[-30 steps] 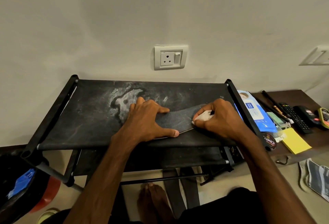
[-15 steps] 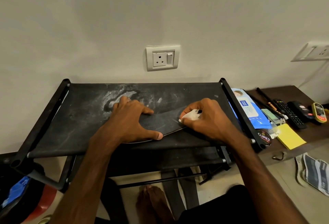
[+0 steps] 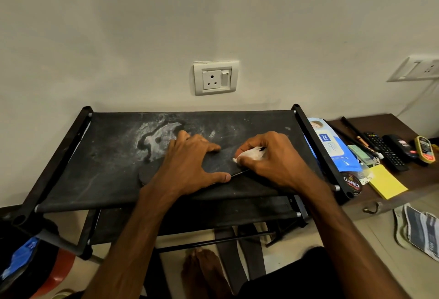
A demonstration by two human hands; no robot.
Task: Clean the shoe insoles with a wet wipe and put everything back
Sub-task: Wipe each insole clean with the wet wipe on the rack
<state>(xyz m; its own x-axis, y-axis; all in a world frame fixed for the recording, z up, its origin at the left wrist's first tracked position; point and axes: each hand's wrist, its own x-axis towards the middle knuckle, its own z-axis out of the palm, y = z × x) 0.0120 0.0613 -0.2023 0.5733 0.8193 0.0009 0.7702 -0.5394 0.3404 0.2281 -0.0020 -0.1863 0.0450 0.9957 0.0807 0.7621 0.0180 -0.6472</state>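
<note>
**Wiping an insole on the rack top**

Your left hand (image 3: pixel 190 165) lies flat on the dark insole (image 3: pixel 219 164). Its fingers are spread wide and its thumb runs along the near edge, pinning the insole to the fabric top of the rack (image 3: pixel 95 168). Your right hand (image 3: pixel 273 163) has its fingers curled round a bunched white wipe (image 3: pixel 249 155) and presses it onto the insole's right end. The insole lies lengthwise across the middle of the shelf.

The fabric looks likely to give, so put firm weight on the left palm to stop the insole sliding. Draw the wipe in long strokes from the left hand out toward the free end. Shift the left hand afterwards to reach the covered part. The near edge seems slightly lifted, so press gently there. A wipes pack (image 3: pixel 332 149) lies just right of the rack if you need a fresh sheet.
</note>
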